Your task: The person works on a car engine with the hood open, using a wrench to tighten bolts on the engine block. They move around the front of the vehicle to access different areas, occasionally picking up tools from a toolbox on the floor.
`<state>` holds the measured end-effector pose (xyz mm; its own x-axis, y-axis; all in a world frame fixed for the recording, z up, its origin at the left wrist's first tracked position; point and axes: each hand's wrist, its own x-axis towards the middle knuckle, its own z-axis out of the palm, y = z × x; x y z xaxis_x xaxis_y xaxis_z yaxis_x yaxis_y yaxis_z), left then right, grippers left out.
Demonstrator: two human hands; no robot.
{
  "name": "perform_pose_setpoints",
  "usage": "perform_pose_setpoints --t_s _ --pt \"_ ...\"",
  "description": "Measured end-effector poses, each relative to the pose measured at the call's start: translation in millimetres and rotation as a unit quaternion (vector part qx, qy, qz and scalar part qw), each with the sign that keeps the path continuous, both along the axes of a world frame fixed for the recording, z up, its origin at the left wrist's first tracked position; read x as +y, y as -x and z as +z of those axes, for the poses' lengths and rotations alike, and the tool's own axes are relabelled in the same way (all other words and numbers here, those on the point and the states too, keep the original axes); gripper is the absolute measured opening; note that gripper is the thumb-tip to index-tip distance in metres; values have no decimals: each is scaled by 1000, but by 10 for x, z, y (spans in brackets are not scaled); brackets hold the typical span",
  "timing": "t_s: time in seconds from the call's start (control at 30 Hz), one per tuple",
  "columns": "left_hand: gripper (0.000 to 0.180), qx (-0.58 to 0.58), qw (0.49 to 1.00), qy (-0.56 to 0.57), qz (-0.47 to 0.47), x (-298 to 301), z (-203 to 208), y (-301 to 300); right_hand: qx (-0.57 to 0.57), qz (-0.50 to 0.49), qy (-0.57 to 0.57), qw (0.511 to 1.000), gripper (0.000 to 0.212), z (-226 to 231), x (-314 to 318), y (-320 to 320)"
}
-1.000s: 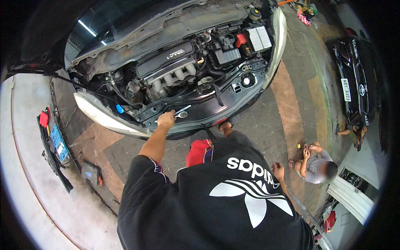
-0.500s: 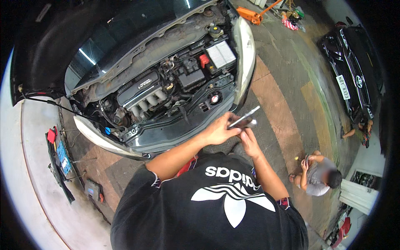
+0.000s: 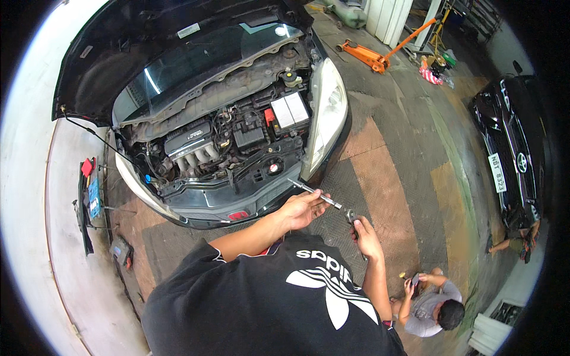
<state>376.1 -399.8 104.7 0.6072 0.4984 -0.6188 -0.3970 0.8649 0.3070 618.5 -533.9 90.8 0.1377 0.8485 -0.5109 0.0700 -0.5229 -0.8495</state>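
Note:
My left hand (image 3: 304, 210) grips a long silver extension bar (image 3: 320, 199) between thumb and fingers, one end pointing toward the car's front edge. In my right hand (image 3: 368, 238) is a ratchet wrench (image 3: 350, 215), its head up and its handle running down through the fingers. The bar's near end lies close to the ratchet head; whether they are joined I cannot tell. Both hands are in front of a dark car's open engine bay (image 3: 214, 142). A white pleated air filter (image 3: 290, 111) lies at its right side, beside a red cover (image 3: 269, 117).
A raised hood (image 3: 178, 47) stands over the engine. An orange floor jack (image 3: 371, 58) is at the far right. Near right, a person in grey (image 3: 430, 308) crouches holding a phone-like object. A black car (image 3: 510, 148) is parked at right; a tool case (image 3: 122, 252) lies at left.
My hands have moved apart, drawing the extension bar and ratchet out from a close bundle. The right hand has dropped nearer my body. The view has shifted, showing more of the hood.

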Motion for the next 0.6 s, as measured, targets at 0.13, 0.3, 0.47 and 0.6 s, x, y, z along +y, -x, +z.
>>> perform_pose_setpoints --t_s 0.13,0.3,0.47,0.6 --pt "21 8 999 28 36 267 -145 -391 67 44 -81 994 19 178 446 -322" --pt "24 -28 999 22 1 780 -327 -1028 127 -37 -95 987 41 323 1046 -761" --pt "20 -64 995 69 -15 1358 -247 -1840 146 -51 -125 980 49 487 1698 -1360" --pt "17 -70 997 3 -39 1924 -9 -2154 109 40 -169 979 51 729 2323 -1774"
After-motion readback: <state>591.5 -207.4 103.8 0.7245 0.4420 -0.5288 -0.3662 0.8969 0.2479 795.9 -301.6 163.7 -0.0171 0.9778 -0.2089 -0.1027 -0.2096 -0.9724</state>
